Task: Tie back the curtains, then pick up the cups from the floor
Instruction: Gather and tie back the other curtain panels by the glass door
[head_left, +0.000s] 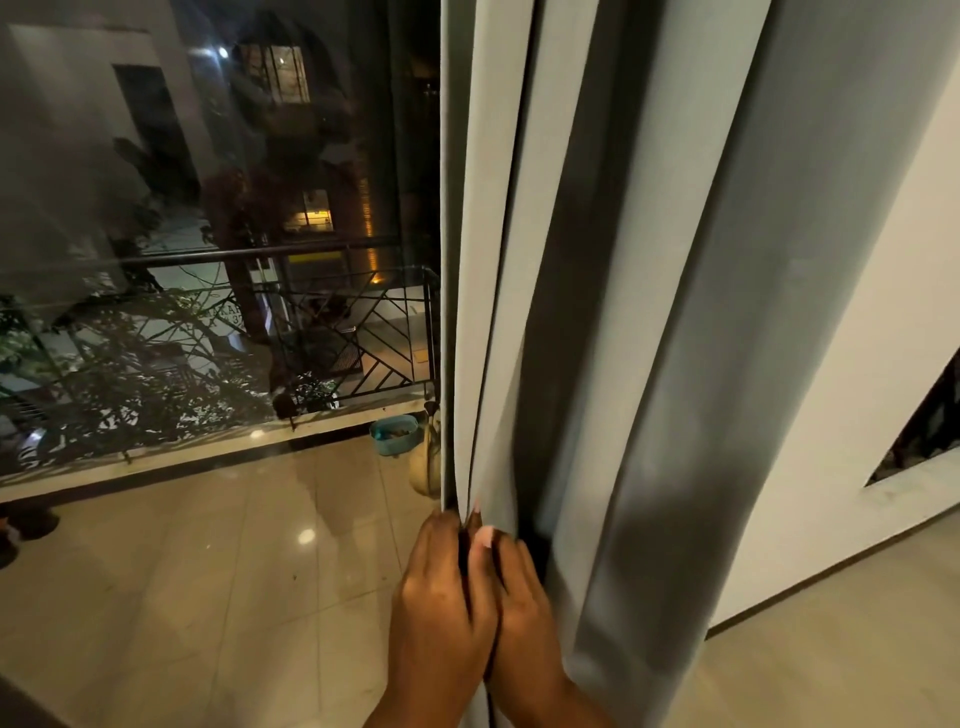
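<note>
We have both hands low on the leading edge of the grey curtain (597, 291), which hangs gathered in deep vertical folds from the top of the view down past our wrists. Our left hand (441, 613) and right hand (519, 597) press side by side, knuckles touching, fingers curled round the front folds and pinching them together; a thin dark line runs between the two hands, and we cannot tell whether it is a cord or only shadow.

Left of the curtain's edge stands a glass pane (208, 234) with a dark balcony railing (337, 332) beyond it and foliage behind that. At the foot of the glass, just beside the curtain's edge, a small blue tub (395, 434) sits on the floor, and a tan rounded object (426, 467) is half hidden by the fabric next to it; we cannot tell what it is.

The glossy tiled floor (208, 597) spreads open to our left. Right of the curtain a white wall (857, 389) closes in, with more floor along its base. No cups show in this view.
</note>
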